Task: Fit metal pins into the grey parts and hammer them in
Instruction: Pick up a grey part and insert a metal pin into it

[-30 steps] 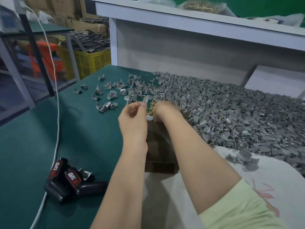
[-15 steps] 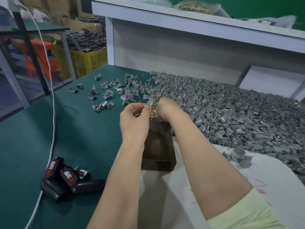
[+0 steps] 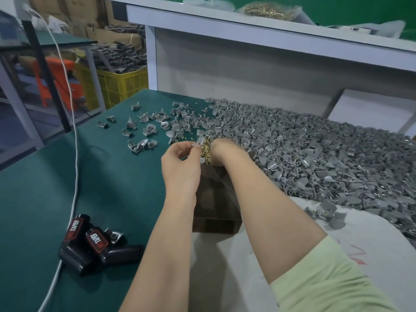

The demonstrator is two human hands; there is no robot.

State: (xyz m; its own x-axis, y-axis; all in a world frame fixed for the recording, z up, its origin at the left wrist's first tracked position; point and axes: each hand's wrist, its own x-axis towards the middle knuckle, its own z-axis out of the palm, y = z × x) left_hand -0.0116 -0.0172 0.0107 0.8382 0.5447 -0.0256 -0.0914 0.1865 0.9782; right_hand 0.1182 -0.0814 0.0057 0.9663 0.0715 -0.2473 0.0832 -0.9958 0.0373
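My left hand (image 3: 181, 164) is raised over the dark block (image 3: 216, 199), its fingertips pinching a small grey part (image 3: 201, 140). A heap of small brass pins (image 3: 206, 152) lies just beyond the block, between my two hands. My right hand (image 3: 221, 146) is curled down into the pins; its fingers are hidden, so what they hold cannot be seen. A huge pile of grey parts (image 3: 315, 158) covers the right side of the green table (image 3: 56, 176).
Scattered grey parts (image 3: 144, 129) lie at the far left of the table. A black tool with red labels (image 3: 94, 246) and a white cable (image 3: 72, 122) sit at the near left. White cloth (image 3: 247, 266) covers the near edge. A shelf (image 3: 270, 30) runs overhead.
My left hand shifted slightly right, bringing the grey part closer to the pins and my right hand. The view moved a little.
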